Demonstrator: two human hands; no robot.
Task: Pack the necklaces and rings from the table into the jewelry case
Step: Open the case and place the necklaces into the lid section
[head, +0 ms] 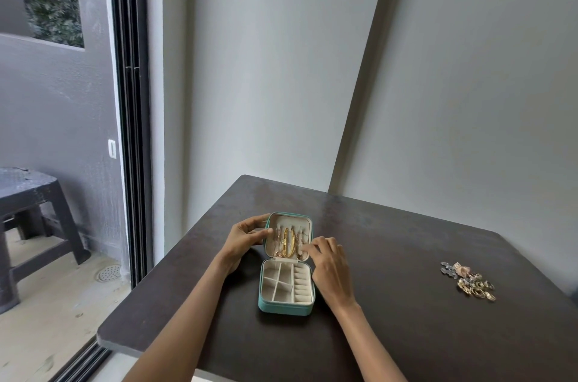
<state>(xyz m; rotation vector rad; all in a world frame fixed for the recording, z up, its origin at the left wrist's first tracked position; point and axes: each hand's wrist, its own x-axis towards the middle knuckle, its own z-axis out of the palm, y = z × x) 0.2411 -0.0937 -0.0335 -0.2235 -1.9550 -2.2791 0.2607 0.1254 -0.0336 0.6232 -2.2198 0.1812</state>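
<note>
A small teal jewelry case lies open on the dark table, its cream lid tipped back. Gold necklaces hang inside the lid. The tray below has cream compartments and ring rolls with nothing in them. My left hand grips the lid's left edge with thumb and fingers. My right hand reaches in from the right, its fingertips at the lid's lower right by the necklaces; whether they pinch anything is unclear. A pile of rings lies far right on the table.
A grey wall stands close behind the table. To the left a dark sliding-door frame opens onto a balcony with a dark plastic stool. The table's left edge is near my left forearm.
</note>
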